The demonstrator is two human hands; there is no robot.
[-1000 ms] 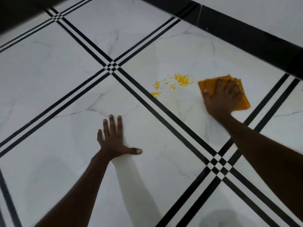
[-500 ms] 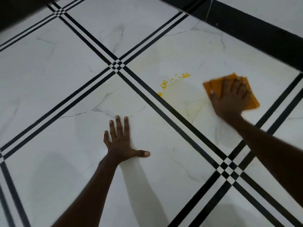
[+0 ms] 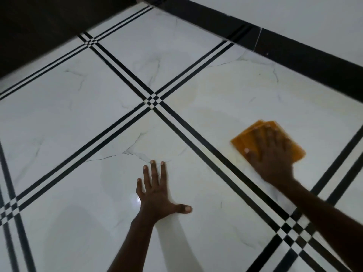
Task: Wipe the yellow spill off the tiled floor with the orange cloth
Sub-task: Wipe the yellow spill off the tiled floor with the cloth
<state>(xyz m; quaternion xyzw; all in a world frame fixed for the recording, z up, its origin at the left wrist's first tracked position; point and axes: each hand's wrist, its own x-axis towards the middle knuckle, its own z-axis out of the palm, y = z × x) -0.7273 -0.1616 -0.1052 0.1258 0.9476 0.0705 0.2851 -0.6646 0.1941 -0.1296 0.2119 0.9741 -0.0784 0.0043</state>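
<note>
The folded orange cloth lies flat on the white marble floor tile at the right. My right hand presses down on it, fingers spread over most of the cloth, and both look blurred. No yellow specks show on the tile; only a faint yellowish smear lies left of and beyond the cloth. My left hand rests flat on the neighbouring tile with fingers apart, holding nothing.
Black double-stripe lines cross the white tiles in a grid. A black skirting band runs along the white wall at the top right. A dark surface fills the top left corner.
My right hand has swept the cloth across the spot where the yellow specks lay; the specks are gone from sight. The view has shifted, and my left hand stays planted.
</note>
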